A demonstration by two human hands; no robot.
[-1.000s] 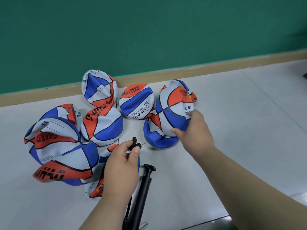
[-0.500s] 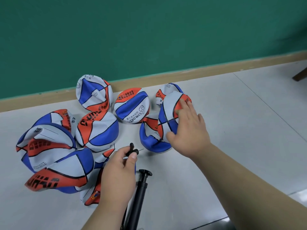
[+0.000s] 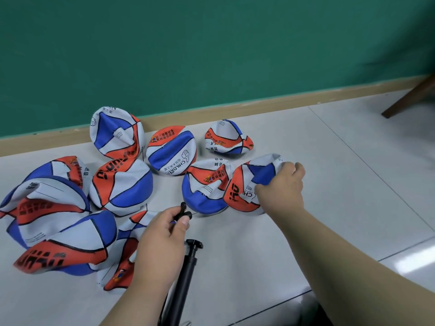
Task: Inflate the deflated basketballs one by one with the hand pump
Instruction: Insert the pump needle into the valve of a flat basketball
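Observation:
Several deflated red, white and blue basketballs lie crumpled on the grey floor. My right hand (image 3: pixel 281 184) grips the folded skin of one deflated ball (image 3: pixel 242 188) at the right of the group, lifted a little. My left hand (image 3: pixel 162 234) pinches the black nozzle end of the pump hose (image 3: pixel 184 211) between thumb and fingers. The black hand pump (image 3: pixel 186 276) stands slanted below that hand, its handle at the top and its base hidden at the frame's lower edge.
A green wall with a tan baseboard (image 3: pixel 235 109) runs behind the balls. More flattened balls (image 3: pixel 122 184) crowd the left side. A dark wooden furniture leg (image 3: pixel 409 97) slants in at the far right. Bare grey floor (image 3: pixel 353 184) stretches to the right.
My right hand has pulled one deflated ball off the pile, out to the right and toward me, uncovering two balls behind it. My left hand keeps its pinch on the nozzle.

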